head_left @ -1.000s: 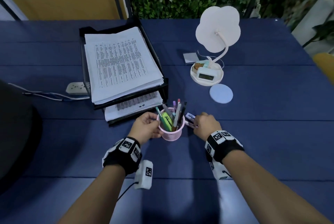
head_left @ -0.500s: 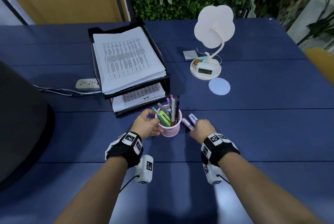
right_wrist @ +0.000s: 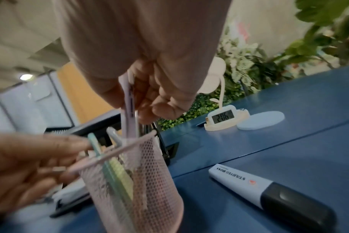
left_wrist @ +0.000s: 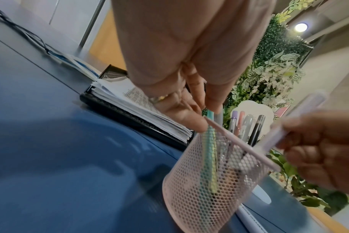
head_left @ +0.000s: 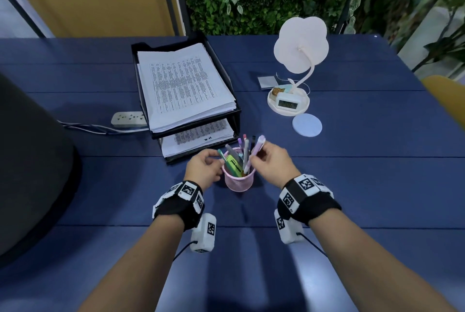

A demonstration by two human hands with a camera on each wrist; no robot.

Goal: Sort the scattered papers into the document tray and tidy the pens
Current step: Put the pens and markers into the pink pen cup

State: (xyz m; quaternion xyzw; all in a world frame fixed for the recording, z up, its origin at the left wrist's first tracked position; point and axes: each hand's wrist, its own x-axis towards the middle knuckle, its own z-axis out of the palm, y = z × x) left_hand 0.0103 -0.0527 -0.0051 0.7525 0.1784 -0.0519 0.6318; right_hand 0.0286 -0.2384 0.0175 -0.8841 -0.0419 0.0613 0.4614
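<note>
A pink mesh pen cup (head_left: 239, 182) with several pens stands on the blue table, just in front of the black document tray (head_left: 235, 120). The tray holds stacked printed papers (head_left: 181, 85) on both levels. My left hand (head_left: 219, 160) pinches the cup's left rim (left_wrist: 206, 120), its fingertips beside a teal pen (left_wrist: 209, 141). My right hand (head_left: 256, 158) pinches a lilac pen (head_left: 259, 146), held upright over the cup with its lower end at the rim (right_wrist: 130, 126). A white highlighter with a black cap (right_wrist: 269, 192) lies on the table right of the cup (right_wrist: 141, 189).
A white flower-shaped lamp with a clock base (head_left: 289, 102), a round pale coaster (head_left: 307, 125) and a small grey card (head_left: 268, 82) sit at the back right. A power strip (head_left: 128, 119) with cables lies left of the tray. A dark chair back (head_left: 30, 160) stands at the left edge.
My right hand has picked the lilac pen up off the table beside the cup and raised it over the cup. My left hand stays on the cup's rim.
</note>
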